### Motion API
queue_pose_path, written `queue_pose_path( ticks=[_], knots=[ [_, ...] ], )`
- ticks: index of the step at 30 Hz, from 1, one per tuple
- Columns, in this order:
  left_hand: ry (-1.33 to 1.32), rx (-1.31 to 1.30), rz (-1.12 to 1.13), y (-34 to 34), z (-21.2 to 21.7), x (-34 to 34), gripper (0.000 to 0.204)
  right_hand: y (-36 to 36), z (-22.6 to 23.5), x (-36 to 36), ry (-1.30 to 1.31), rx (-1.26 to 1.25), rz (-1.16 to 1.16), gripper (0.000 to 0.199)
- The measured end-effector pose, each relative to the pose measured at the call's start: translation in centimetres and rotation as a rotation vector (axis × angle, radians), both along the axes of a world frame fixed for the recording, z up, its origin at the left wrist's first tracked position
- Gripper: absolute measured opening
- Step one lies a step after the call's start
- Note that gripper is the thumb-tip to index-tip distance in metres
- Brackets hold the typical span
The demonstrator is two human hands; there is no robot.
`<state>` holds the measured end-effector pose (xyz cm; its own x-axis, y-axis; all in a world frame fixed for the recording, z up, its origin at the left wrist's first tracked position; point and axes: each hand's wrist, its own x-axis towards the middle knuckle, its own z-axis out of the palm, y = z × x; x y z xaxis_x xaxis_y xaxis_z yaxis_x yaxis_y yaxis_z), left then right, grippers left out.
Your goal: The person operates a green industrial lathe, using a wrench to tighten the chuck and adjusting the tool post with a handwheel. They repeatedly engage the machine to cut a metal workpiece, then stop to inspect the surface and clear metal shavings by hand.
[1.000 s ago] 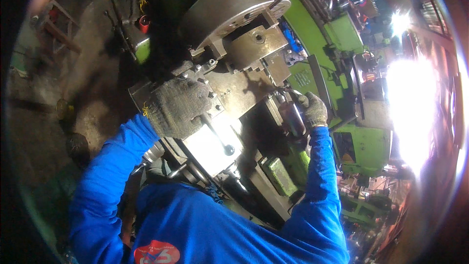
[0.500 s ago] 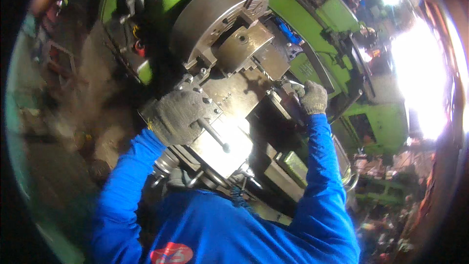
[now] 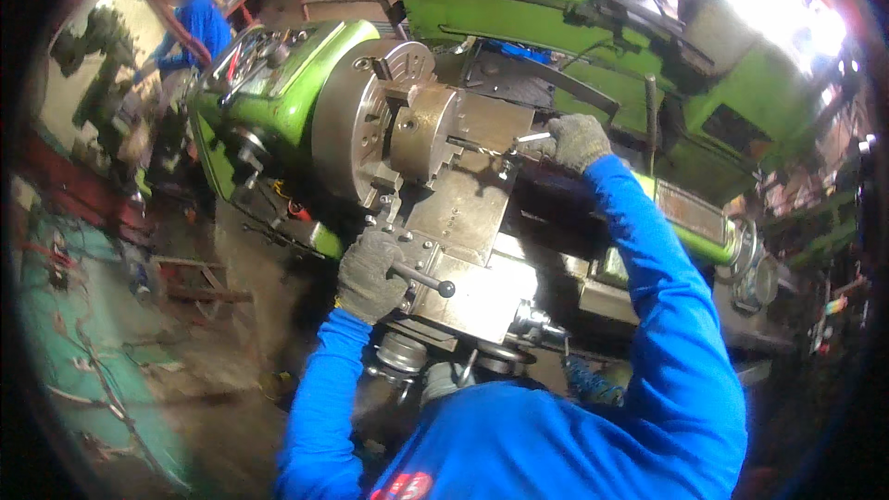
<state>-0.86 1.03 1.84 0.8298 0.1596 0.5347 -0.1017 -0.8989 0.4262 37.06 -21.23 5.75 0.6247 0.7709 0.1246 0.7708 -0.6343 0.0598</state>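
Note:
My left hand (image 3: 372, 276), in a grey knit glove, is closed over the tool post of a green lathe. A lever with a round black knob (image 3: 421, 280) sticks out beside its palm. My right hand (image 3: 581, 143), gloved alike, bends its fingers round a short pale rod (image 3: 532, 138), whose kind I cannot make out. Just left of that hand, a twist drill (image 3: 477, 146) points at a round metal workpiece (image 3: 426, 134). The jaws of a large lathe chuck (image 3: 344, 125) grip the workpiece. My right fingertips are partly hidden.
Below the tool post are the bright cross slide (image 3: 468, 296) and a handwheel (image 3: 500, 358). The green headstock (image 3: 301, 83) rises behind the chuck. Another green machine (image 3: 482, 17) stands at the back. A person in blue (image 3: 199, 23) is at the far left.
The whole view has shifted and turned, so the headstock and the person at far left now show. My left hand stays at the tool post, my right by the drill.

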Motion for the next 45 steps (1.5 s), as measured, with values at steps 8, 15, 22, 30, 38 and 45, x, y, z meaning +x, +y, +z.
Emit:
queue_pose_path(
  ticks=[8,15,22,30,38,45],
  knots=[
    [0.072,-0.208,-0.092,-0.8,4.2,-0.3,0.039,0.3,0.8,-1.5,0.065,-0.003,-0.056,0.055],
    [0.295,0.252,-0.110,-5.5,12.0,16.9,0.029,-0.7,-0.2,0.4,0.096,-0.003,-0.050,0.056],
    [0.435,0.003,0.199,-6.5,-1.8,31.1,0.055,-0.2,1.1,0.1,0.112,0.036,0.023,0.050],
    [-0.393,-0.985,0.159,-10.1,-10.8,35.2,0.023,-0.6,0.3,0.2,0.143,-0.003,-0.061,0.070],
    [-0.708,-1.948,-0.084,-10.9,-12.1,37.6,0.027,0.3,0.5,-1.1,0.160,-0.045,-0.185,0.072],
    [-0.664,-1.496,0.111,-9.1,-15.1,38.7,0.028,1.7,0.1,-2.3,0.173,-0.053,-0.222,0.073]
  ],
)
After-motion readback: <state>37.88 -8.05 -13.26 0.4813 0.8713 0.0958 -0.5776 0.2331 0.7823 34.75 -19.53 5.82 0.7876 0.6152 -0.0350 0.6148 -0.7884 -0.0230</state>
